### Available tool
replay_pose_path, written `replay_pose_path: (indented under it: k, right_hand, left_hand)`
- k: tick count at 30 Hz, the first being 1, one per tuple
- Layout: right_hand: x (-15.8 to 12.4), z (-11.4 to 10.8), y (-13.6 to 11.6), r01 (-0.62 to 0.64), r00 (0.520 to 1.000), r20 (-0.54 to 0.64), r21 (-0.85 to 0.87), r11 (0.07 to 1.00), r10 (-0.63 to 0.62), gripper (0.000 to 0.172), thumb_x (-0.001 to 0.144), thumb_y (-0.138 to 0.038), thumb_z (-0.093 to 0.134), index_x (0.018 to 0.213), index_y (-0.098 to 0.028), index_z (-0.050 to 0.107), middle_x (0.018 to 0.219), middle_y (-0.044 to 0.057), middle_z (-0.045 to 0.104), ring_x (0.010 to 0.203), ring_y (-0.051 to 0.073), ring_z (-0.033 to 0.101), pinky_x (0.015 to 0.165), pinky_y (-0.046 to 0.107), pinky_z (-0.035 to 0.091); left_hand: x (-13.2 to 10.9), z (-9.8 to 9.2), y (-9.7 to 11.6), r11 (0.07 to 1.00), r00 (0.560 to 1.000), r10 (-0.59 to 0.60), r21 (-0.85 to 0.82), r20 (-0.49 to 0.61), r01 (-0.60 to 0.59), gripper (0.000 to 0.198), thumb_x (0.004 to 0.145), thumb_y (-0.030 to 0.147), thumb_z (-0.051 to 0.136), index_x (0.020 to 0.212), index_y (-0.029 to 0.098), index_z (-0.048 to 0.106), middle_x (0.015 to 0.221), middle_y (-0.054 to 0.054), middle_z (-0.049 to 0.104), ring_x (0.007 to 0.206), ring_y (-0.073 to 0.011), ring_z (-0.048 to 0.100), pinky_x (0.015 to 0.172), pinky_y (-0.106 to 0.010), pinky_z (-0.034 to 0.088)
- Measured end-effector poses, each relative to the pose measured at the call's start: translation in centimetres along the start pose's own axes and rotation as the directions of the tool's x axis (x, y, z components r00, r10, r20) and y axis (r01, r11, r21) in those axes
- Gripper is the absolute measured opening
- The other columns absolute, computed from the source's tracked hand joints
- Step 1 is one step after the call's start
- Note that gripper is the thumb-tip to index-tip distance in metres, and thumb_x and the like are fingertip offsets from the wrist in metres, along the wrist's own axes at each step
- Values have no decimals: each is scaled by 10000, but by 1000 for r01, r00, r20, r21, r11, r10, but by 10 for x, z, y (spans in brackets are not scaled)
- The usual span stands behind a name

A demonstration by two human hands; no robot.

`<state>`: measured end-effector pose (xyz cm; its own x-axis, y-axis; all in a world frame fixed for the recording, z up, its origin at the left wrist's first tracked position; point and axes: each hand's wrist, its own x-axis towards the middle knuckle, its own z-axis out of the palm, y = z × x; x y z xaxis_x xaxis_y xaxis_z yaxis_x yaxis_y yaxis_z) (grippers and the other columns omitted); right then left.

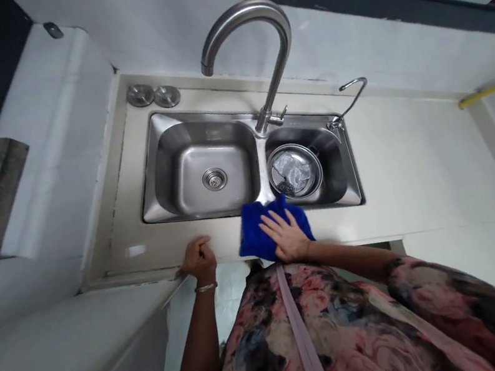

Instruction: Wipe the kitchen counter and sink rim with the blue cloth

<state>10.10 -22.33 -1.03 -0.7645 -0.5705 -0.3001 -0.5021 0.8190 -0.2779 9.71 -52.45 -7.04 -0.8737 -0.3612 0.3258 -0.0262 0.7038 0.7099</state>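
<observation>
Pale tabletop [419, 163] is surrounding a double metal sink [153, 207], and on its front strip a blue cloth [251, 232] is lying, reaching the sink's front rim near the divider. From above, the right hand [292, 240] is bearing on it with fingers spread, so this grip is flattening the cloth rather than pinching it. Judging by that flat palm, the step in hand is amounting to pressing the cloth against the surface; whether it is also sliding, I cannot tell. Shifting it would be calling for even downward pressure and some care at the metal rim.

Well apart, the left hand [199, 258] is resting at the front edge, its grip curled in, nothing showing inside.

Beyond the cloth, the right basin is holding a round metal pot [319, 167]; the left one is showing its drain [215, 179]. One big curved tap [281, 21] is rising behind the divider, a thinner tap [358, 91] is standing at the right corner, and white wall [146, 31] is closing off the rear.
</observation>
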Motion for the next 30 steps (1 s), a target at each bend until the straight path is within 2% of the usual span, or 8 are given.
replay_pose_path:
  k: [4,7,11,14,19,22,26,30]
  right_hand:
    - [66,-7,-51,189,982,-23,50,981,-188,883,852,-308,550,1676,-136,282,1772,135,162,1627,411,95,1271,719,46]
    - [106,-11,-80,278,960,-61,63,959,-274,851,883,-327,543,1669,-125,289,1771,137,173,1615,408,129,1269,707,98]
    - [129,-13,-87,301,950,-113,92,949,-291,780,909,-314,531,1650,-159,345,1757,125,239,1569,392,253,1255,668,180]
    - [113,-12,-63,282,953,-147,112,953,-265,727,931,-292,494,1640,-187,377,1745,101,285,1541,366,319,1241,638,226]
    - [64,-11,-4,55,986,-166,169,984,-26,710,904,-267,515,1608,-195,451,1673,129,428,1462,329,460,1238,563,286]
    - [53,-13,25,-10,985,-167,198,980,44,672,893,-259,523,1560,-174,515,1590,139,538,1421,289,525,1256,519,299]
    - [70,-16,59,124,984,-153,215,969,-92,613,922,-250,504,1532,-209,541,1575,100,563,1450,237,515,1321,533,172]
    - [98,-19,91,202,978,-100,201,959,-185,552,976,-253,472,1522,-241,550,1632,70,502,1567,234,360,1329,584,86]
  left_hand:
    - [1,-1,4,999,999,41,-10,-16,-41,317,907,151,428,783,205,715,810,-60,760,791,-180,715,804,-318,552]
    - [2,-1,7,998,993,-52,26,-106,55,314,928,191,401,947,185,714,952,-96,767,927,-199,723,903,-353,554]
    - [4,-2,9,985,962,-154,41,-225,167,339,945,213,380,1118,166,668,1119,-148,736,1075,-228,694,1006,-393,522]
    - [5,-3,8,989,972,-133,35,-193,143,331,937,210,393,1126,161,660,1118,-156,727,1071,-242,687,1001,-400,519]
    - [7,-6,4,994,996,-87,59,-29,89,314,881,175,413,1017,185,696,1027,-110,746,979,-224,697,933,-373,537]
    - [8,-7,5,996,997,-74,56,27,72,303,890,188,424,981,195,713,999,-93,756,954,-218,704,895,-361,545]
    - [5,-8,9,995,996,-86,53,31,84,271,906,214,468,984,210,727,999,-75,771,923,-213,713,855,-347,551]
    - [1,-1,15,995,997,-81,66,-1,81,263,883,207,480,945,215,735,976,-70,773,890,-213,715,823,-347,555]
